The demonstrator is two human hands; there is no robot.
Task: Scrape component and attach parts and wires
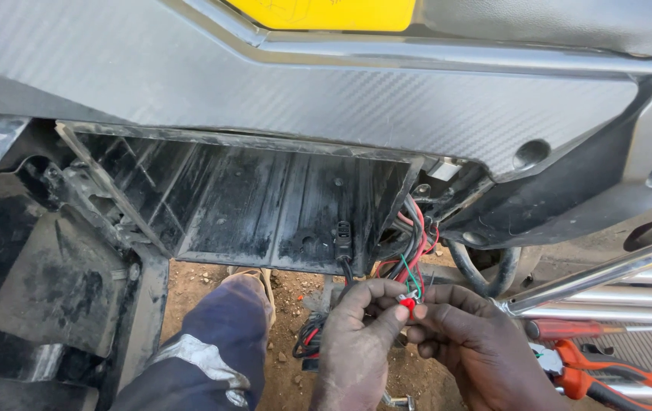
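Head view: left hand [356, 335] and right hand [469, 342] are both pinching a small red connector [407, 304] on the wire bundle [411, 255], hanging below the open black compartment [250, 202]. Orange-handled pliers [600, 377] are lying near the right hand.

Orange-handled pliers [600, 377] and a red screwdriver [577, 329] lie on chrome rails [607, 275], right. Black tray [250, 202] open under grey panel [303, 91]. Dirt ground [204, 285] below.
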